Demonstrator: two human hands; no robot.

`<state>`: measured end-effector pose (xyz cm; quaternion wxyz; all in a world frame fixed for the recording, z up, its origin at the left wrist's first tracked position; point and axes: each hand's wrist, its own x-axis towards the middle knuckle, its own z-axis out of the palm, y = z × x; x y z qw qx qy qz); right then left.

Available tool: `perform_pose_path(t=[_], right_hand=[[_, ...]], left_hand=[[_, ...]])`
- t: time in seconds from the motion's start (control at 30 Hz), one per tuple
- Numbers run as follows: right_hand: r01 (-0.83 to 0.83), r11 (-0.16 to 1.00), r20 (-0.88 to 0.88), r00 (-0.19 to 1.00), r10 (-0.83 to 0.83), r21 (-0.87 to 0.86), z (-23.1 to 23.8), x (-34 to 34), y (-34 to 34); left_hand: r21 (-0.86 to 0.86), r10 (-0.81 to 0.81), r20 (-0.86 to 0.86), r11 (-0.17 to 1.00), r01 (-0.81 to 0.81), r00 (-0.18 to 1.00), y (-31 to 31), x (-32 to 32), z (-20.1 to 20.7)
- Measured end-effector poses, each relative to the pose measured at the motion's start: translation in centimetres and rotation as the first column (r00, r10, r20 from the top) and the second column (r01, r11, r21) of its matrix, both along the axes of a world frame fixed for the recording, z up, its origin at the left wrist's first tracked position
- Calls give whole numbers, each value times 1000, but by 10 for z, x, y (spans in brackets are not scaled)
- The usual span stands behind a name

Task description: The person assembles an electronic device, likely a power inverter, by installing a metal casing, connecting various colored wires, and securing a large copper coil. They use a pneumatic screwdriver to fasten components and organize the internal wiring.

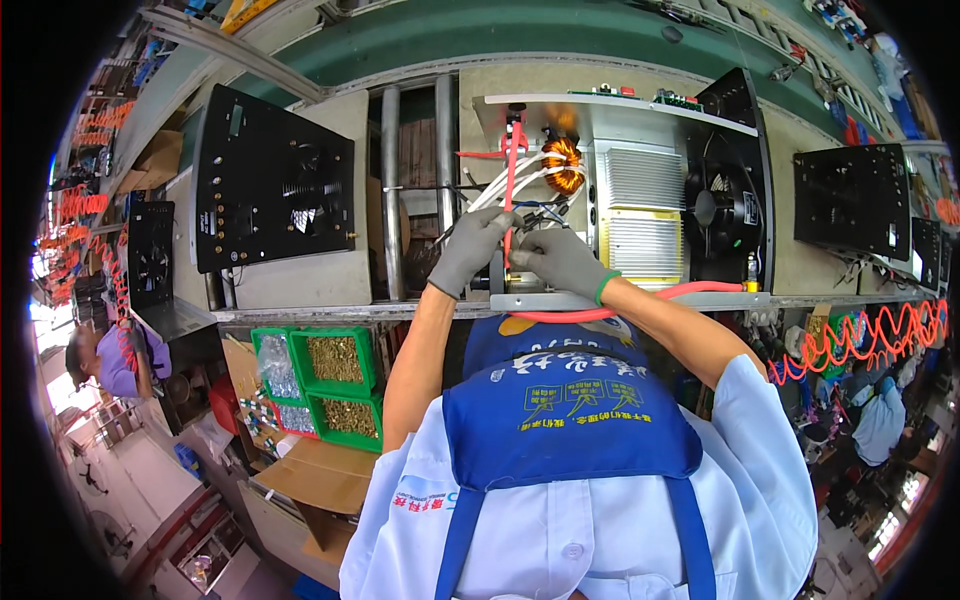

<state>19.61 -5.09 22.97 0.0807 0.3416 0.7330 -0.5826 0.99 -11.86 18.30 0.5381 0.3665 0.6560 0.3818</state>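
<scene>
An open metal chassis (640, 125) lies on the bench in front of me. A slim red tube (513, 180) runs down its left part from a fitting near the far wall. My gloved left hand (472, 252) pinches this tube between thumb and fingers. Just to the right, my gloved right hand (560, 258) closes its fingers on the tube's near end, which they partly hide. Beyond my hands are white wires (490, 192) and a copper coil (563, 166). Silver heat sinks (643, 215) and a black fan (722, 207) fill the chassis's right side.
A thicker red hose (690, 289) passes beneath my right forearm. Black-panelled units stand left (275, 185) and right (852, 200) along the line. Metal rollers (392, 190) show at left. Green bins (340, 360) of brass-coloured parts sit below the bench edge; a person (120, 360) is far left.
</scene>
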Motion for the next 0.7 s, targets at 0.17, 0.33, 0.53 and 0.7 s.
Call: perform_pose_path(t=[0.17,0.33,0.53,0.7], right_hand=[[-197,978,-121,972,203,63,-18,-1,3],[-253,951,-33,967,251,-176,-18,-3,6],[-321,942,-127,943,309,-93,-27,-6,6],[-382,917,-131,921,367,-118,-27,-7,12]], left_hand=[[39,-4,-46,999,6,999,1,2,7],[13,17,-69,1000,-16,997,2,3,13],[6,28,-9,1000,-28,1000,2,1,1],[-33,12,3,999,-12,1000,2,-1,3]])
